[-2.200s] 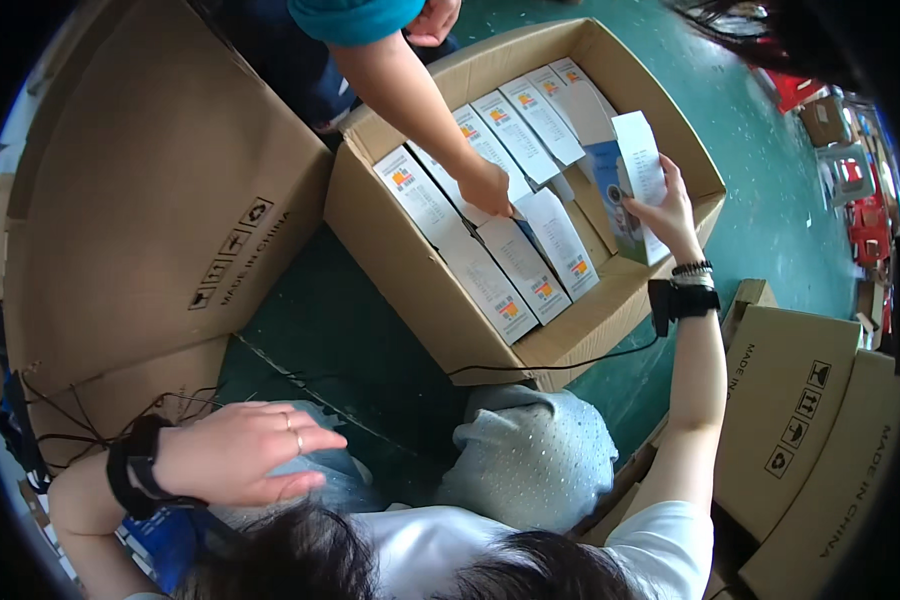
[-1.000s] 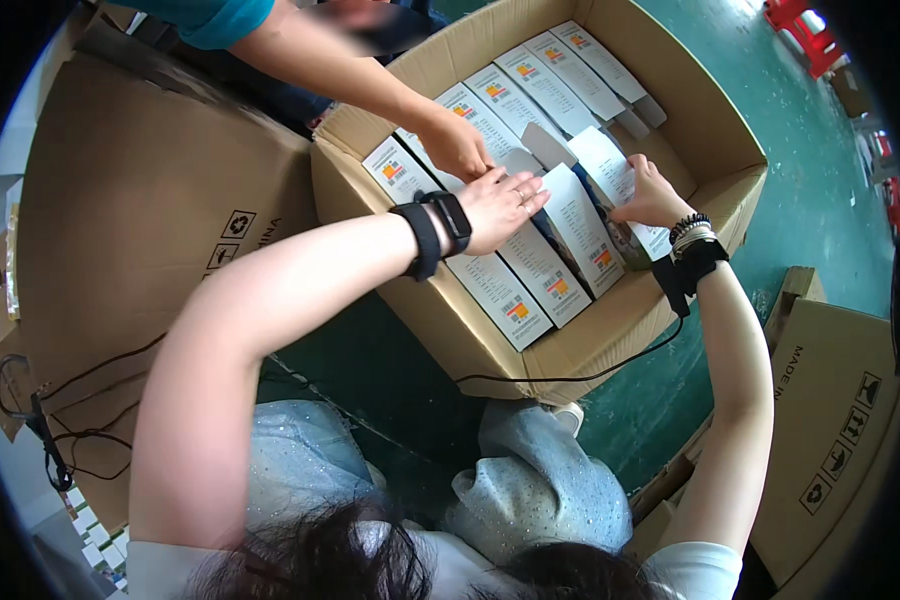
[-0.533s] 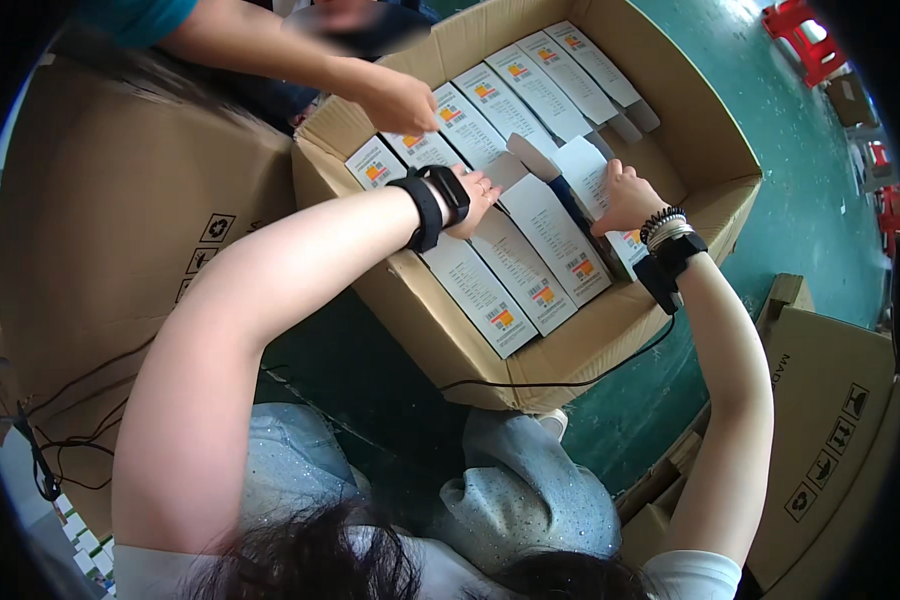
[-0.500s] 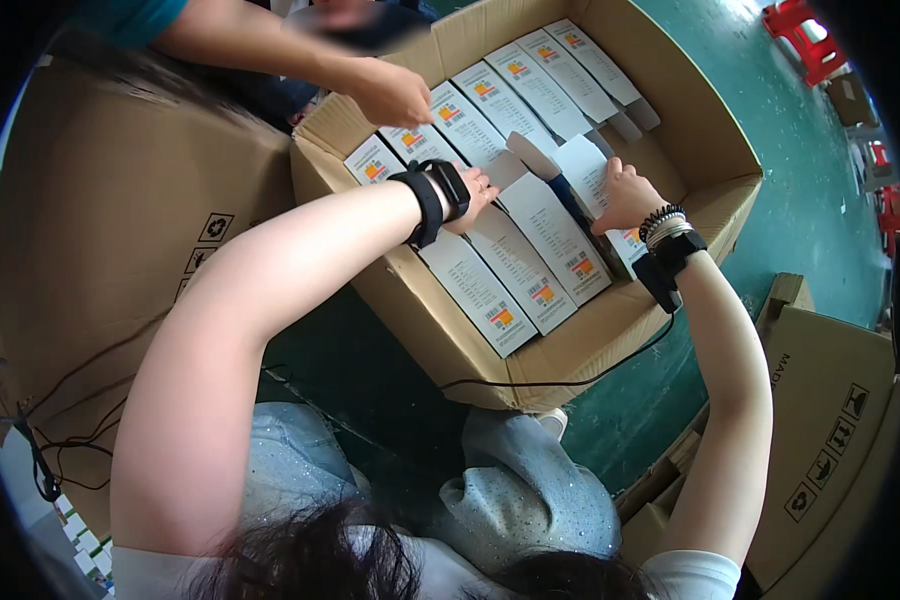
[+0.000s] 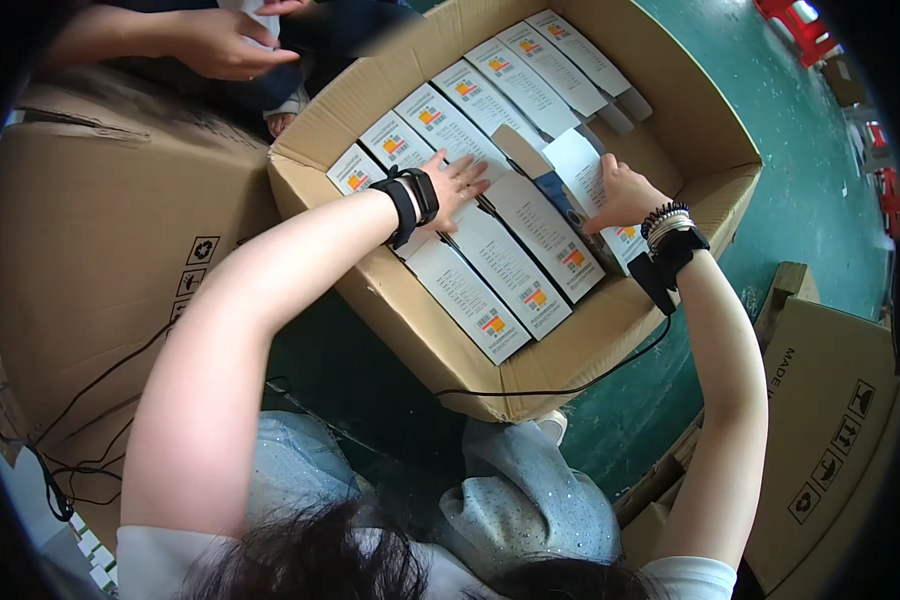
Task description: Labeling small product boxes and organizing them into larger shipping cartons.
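co-worker's hand (image 5: 220,42) withdrawn, white box (image 5: 595,195) tilted

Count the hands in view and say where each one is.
3. The left hand lies flat on the white boxes in the carton. The right hand grips a tilted white box. Another person's hand is beyond the carton; more may be hidden.
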Available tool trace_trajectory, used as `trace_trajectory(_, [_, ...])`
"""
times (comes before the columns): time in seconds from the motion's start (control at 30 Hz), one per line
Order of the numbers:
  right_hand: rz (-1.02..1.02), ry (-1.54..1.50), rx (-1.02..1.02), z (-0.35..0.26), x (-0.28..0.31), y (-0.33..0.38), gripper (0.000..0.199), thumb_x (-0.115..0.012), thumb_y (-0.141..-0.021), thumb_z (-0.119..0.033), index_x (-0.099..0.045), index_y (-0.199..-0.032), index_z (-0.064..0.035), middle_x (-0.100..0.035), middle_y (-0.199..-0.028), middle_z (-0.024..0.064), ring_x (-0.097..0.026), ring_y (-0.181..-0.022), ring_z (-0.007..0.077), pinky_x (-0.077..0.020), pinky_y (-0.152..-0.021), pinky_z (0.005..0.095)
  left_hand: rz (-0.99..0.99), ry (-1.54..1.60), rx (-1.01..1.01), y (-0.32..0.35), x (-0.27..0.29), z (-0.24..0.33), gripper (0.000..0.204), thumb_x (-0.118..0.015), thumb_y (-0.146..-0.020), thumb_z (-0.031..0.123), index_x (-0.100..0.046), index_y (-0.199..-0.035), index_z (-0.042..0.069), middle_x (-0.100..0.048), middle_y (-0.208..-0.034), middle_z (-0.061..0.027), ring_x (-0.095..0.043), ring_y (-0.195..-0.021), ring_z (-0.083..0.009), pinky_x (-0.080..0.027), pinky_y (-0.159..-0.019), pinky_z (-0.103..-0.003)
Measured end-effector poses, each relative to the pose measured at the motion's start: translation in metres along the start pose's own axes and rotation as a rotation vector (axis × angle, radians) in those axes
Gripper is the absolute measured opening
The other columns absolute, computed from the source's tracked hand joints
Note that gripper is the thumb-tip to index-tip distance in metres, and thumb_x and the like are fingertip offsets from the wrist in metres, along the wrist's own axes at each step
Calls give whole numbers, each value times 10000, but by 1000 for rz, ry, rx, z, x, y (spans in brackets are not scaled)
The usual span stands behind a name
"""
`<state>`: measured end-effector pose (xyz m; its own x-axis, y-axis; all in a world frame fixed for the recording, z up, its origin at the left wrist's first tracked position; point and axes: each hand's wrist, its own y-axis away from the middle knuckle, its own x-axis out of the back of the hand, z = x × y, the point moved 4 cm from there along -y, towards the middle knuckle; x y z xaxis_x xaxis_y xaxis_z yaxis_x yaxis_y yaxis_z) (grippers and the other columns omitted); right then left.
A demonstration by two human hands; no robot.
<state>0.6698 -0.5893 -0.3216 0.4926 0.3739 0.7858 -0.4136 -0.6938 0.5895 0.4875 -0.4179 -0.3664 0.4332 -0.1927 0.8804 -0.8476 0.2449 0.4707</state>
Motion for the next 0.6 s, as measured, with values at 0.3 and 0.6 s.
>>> trace_trajectory(0.3, [89,-55,-40,1,12,15,937,-822,-542,-385,-314,-1215,23,-531,-1105,245,-555,-1029,335,-476,-888,356,164,320,189,-48,25,-5,544,-539,-809,305,-446,-1253,5,-459,-1282,-151,-390,-1231,-266,-289,-1017,-432])
trace_trajectory(0.6, [48,-36,-27,-1,9,14,936,-815,-545,-374,-316,-1223,37,-526,-1109,252,-554,-1031,343,-479,-885,352,233,441,279,-54,6,-34,466,-473,-806,259,-509,-1196,7,-468,-1278,-126,-385,-1233,-244,-268,-1030,-448])
